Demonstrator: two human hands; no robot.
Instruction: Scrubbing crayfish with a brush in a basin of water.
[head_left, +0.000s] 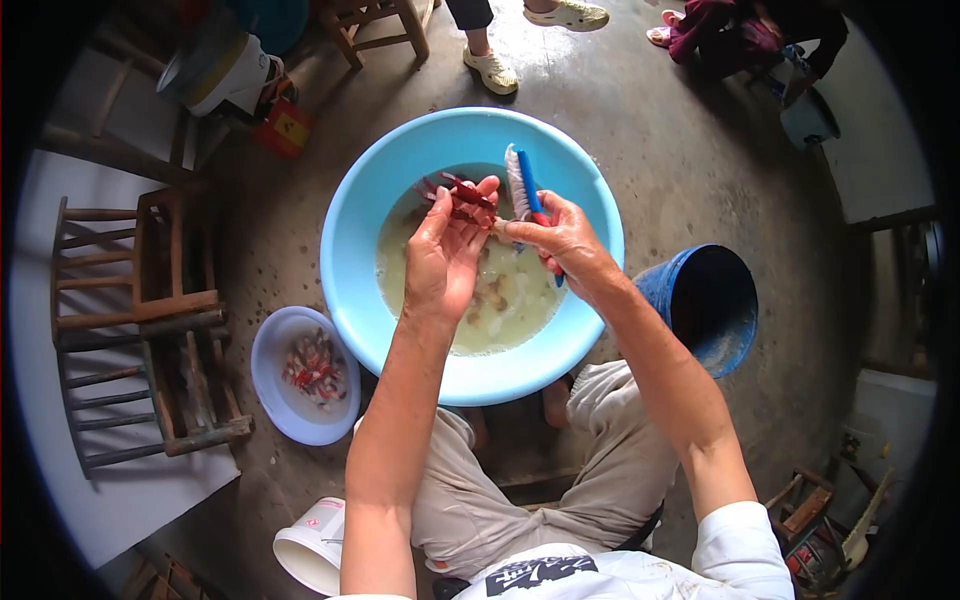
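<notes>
Over a large light-blue plastic basin (349, 322), my left hand (450, 255) holds a dark-red, thin, layered piece, too small to identify for certain, across its fingers. My right hand (570, 236) grips a blue-and-red handled brush (525, 180) with pale bristles, held upright, while its thumb and forefinger pinch the pale end of the dark-red piece (469, 196). Cloudy greenish water (435, 315) fills the bottom of the basin, with several brownish lumps (491, 292) in it. A small lavender basin (266, 390) at the left holds red and white pieces (315, 371) in water.
Right of the basin stands a blue bucket (679, 262); a white bucket (311, 544) lies tipped at lower left. Wooden chairs (139, 300) line the left side. Beyond the basin are one person's legs and pale clogs (491, 71), and another person (720, 37) beside a bucket (810, 120).
</notes>
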